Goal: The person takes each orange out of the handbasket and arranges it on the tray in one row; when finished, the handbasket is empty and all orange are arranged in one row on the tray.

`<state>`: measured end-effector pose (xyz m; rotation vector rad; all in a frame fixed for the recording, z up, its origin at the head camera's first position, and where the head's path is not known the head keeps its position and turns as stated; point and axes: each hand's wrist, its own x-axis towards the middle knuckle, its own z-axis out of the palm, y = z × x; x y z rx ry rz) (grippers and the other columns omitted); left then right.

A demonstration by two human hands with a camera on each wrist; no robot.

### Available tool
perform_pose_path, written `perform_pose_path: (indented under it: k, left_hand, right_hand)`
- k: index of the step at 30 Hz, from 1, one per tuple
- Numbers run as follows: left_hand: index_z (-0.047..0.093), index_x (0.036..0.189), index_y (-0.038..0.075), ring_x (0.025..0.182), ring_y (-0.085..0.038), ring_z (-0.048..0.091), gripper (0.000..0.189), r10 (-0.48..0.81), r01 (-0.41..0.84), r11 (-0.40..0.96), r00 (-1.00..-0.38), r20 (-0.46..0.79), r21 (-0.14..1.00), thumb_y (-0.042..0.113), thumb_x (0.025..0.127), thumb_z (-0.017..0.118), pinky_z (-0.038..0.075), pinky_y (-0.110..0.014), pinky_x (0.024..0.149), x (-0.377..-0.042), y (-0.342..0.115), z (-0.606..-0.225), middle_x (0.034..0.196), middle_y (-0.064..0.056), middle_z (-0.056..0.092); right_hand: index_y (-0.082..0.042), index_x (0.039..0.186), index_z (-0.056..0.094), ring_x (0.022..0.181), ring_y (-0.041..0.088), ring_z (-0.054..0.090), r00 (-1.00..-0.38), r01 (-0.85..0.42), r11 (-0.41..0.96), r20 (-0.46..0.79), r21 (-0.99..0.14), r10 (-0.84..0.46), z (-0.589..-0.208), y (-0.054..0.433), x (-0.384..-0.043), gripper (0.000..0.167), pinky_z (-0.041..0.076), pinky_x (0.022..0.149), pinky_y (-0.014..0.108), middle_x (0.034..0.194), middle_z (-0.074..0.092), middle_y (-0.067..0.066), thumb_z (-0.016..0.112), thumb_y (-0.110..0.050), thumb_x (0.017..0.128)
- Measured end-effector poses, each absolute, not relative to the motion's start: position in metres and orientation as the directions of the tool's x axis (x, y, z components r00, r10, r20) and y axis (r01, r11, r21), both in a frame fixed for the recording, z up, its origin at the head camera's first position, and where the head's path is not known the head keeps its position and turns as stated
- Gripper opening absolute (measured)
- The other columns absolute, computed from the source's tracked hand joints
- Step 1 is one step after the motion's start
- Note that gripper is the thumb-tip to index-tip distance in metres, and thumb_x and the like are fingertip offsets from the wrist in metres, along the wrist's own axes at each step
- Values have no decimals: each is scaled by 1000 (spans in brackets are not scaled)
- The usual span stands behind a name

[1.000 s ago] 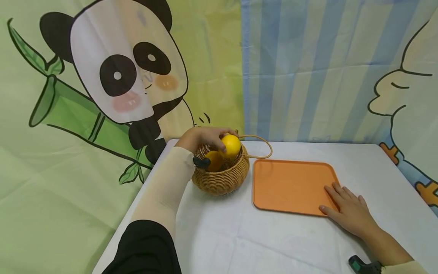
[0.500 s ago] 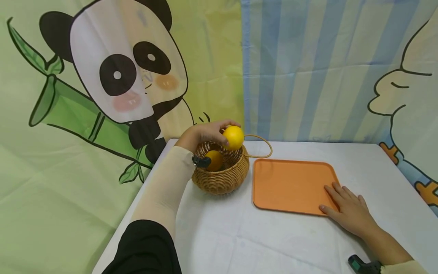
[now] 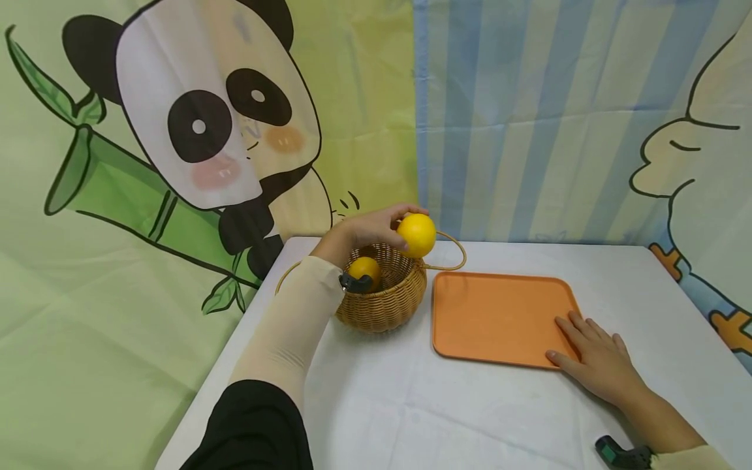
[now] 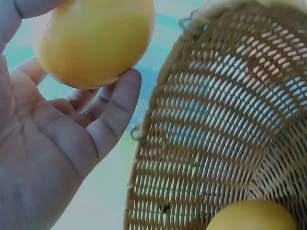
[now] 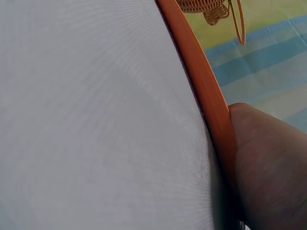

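Note:
Above the right rim of a wicker basket (image 3: 382,313), my left hand (image 3: 376,228) holds a smooth, round yellow fruit (image 3: 416,235) between thumb and fingers. The left wrist view shows this fruit (image 4: 96,43) at the fingertips, apart from the basket wall (image 4: 177,129). A second yellow-orange fruit (image 3: 364,269) lies inside the basket, partly covered by the wrist camera. My right hand (image 3: 602,362) rests on the right edge of an orange tray (image 3: 499,316), fingers spread and straight. In the right wrist view, the thumb (image 5: 268,158) touches the tray's edge (image 5: 206,86).
A white-covered table (image 3: 470,411) carries the basket and tray. One thin basket handle (image 3: 461,251) sticks out toward the tray's back left corner. Behind stands a curtain (image 3: 529,130) with stripes and a panda print.
My left hand has lifted the yellow fruit out of the basket and moved it slightly right, past the rim. The right hand stays on the tray.

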<state>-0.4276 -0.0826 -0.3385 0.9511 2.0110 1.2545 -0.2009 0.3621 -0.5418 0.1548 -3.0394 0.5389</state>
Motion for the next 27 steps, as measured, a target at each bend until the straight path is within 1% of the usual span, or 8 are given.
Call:
perform_pose_path:
  k: [3, 6, 9, 12, 20, 23, 27]
  left_hand:
    - [42, 162, 24, 123, -33, 56, 90, 807, 266, 297, -584, -92, 917, 8, 81, 77, 51, -42, 102, -426, -76, -339, 146, -15, 50]
    - [41, 163, 22, 124, -33, 57, 91, 807, 262, 284, -585, -82, 922, 8, 81, 77, 51, -43, 102, -424, -70, -338, 147, -15, 49]
    - [40, 163, 21, 123, -33, 57, 91, 810, 264, 265, -582, -66, 927, 7, 81, 77, 52, -43, 101, -422, -62, -339, 147, -15, 48]
    - [41, 162, 21, 123, -33, 58, 91, 813, 278, 254, -581, -48, 927, 8, 79, 77, 53, -43, 100, -420, -53, -339, 147, -14, 48]
    - [39, 163, 14, 125, -30, 56, 90, 844, 284, 206, -535, -24, 937, 5, 83, 77, 50, -40, 104, -417, -29, -342, 147, -13, 50]
    - [40, 163, 15, 125, -30, 57, 88, 851, 257, 179, -524, -18, 950, 4, 83, 77, 51, -39, 103, -415, -21, -342, 147, -12, 49]
    - [38, 163, 14, 124, -32, 59, 88, 862, 227, 141, -506, -7, 964, 2, 85, 76, 53, -40, 102, -412, -10, -343, 148, -13, 48]
  right_hand:
    - [1, 163, 36, 149, 63, 21, -994, -107, 935, 68, -339, -89, -543, 363, -201, 95, 4, 108, 88, 166, 26, 37, 61, -66, 100]
    - [1, 163, 36, 148, 64, 21, -993, -112, 934, 68, -339, -94, -543, 364, -201, 95, 4, 108, 88, 166, 25, 37, 60, -65, 101]
    - [1, 163, 36, 148, 64, 22, -993, -117, 933, 70, -340, -99, -543, 365, -201, 94, 5, 107, 88, 166, 26, 37, 60, -65, 101]
    - [1, 164, 36, 148, 64, 22, -992, -119, 932, 69, -342, -102, -544, 366, -201, 94, 5, 107, 88, 167, 25, 37, 60, -65, 101]
    - [0, 164, 35, 149, 64, 21, -993, -113, 933, 70, -343, -95, -547, 366, -202, 94, 4, 107, 88, 167, 25, 36, 60, -65, 101]
    - [0, 164, 36, 149, 64, 21, -993, -112, 935, 74, -338, -92, -547, 365, -202, 94, 5, 107, 88, 167, 26, 36, 60, -66, 101]
    - [1, 163, 36, 148, 64, 22, -992, -116, 935, 81, -335, -93, -547, 365, -203, 94, 5, 107, 88, 167, 26, 36, 61, -65, 101]
